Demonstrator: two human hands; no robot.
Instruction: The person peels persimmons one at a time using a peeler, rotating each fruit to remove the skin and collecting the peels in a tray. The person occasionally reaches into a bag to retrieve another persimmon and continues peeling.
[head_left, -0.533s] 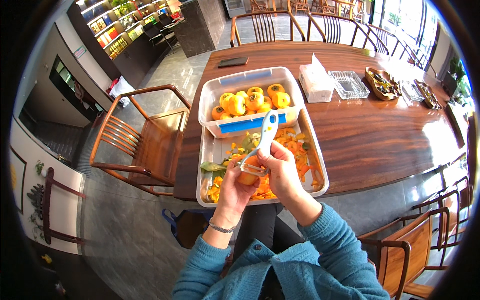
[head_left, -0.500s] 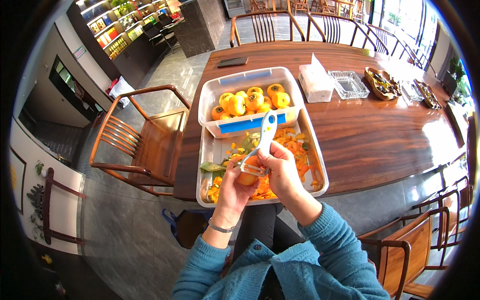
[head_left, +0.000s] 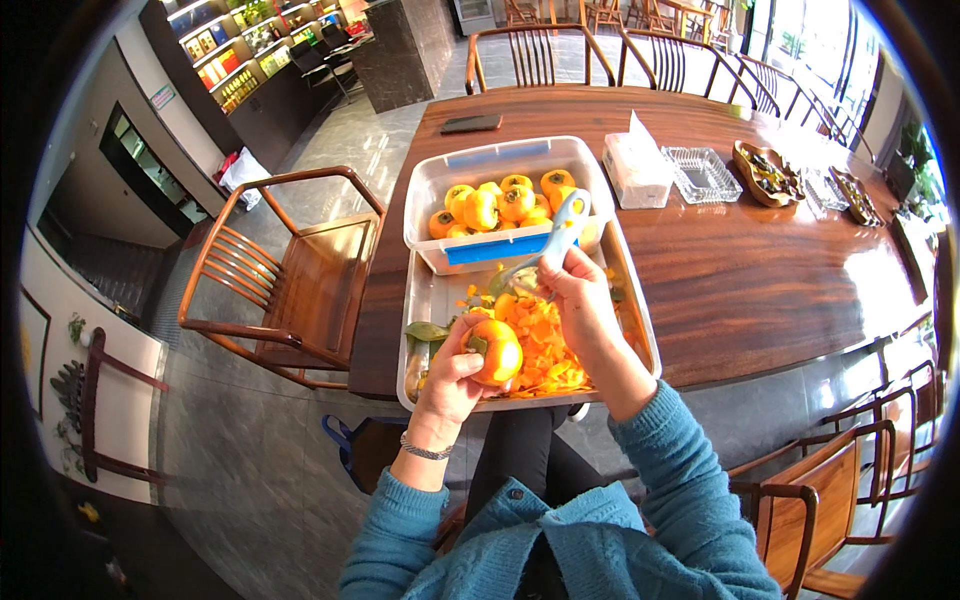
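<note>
In my left hand point(head_left: 447, 392) is an orange persimmon point(head_left: 497, 352), its stem end turned toward the left. My right hand point(head_left: 585, 305) grips the pale blue handle of a peeler point(head_left: 566, 228), held up to the right of the fruit and apart from it. The peeler's blade end is blurred. Below both hands lies a shallow tray point(head_left: 648, 350) with a heap of orange peelings point(head_left: 545, 345) and a green leaf point(head_left: 427, 331). A clear plastic box point(head_left: 420, 215) rests at the tray's far end, holding several persimmons point(head_left: 481, 211).
On the brown wooden table point(head_left: 740, 300) stand a tissue box point(head_left: 637, 172), a glass dish point(head_left: 702, 172) and a wooden bowl point(head_left: 768, 178) to the right. A dark phone point(head_left: 471, 124) lies beyond the plastic box. Wooden chairs point(head_left: 310, 260) surround the table.
My right hand has drawn the peeler off the persimmon, up and to the right. The left hand has turned the fruit, lowering it slightly, so its stem end now shows.
</note>
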